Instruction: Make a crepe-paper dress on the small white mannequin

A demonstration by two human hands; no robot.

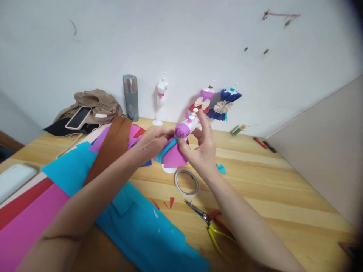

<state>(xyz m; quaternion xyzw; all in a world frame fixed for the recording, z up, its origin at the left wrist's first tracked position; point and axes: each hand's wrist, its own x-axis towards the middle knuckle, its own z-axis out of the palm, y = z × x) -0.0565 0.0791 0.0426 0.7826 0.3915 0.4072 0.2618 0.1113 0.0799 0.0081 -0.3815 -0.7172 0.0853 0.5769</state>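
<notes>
Between my hands a small white mannequin (193, 120) leans over, dressed in a purple top and a pink skirt (174, 155) with a blue strip (165, 150) at its side. My left hand (155, 140) pinches at the waist, where the blue strip meets the skirt. With thumb and fingers curled round the figure, my right hand (202, 147) grips it, one finger up by the neck. A white round base (169, 168) shows below the skirt. What exactly lies under my left fingertips is hidden.
Scissors (208, 219) and a tape roll (186, 183) lie near my right forearm. Coloured crepe paper (147, 223) covers the left side. Along the wall stand a thermos (131, 99), a bare mannequin (161, 94) and two dressed mannequins (208, 94). A phone (78, 117) rests on brown cloth.
</notes>
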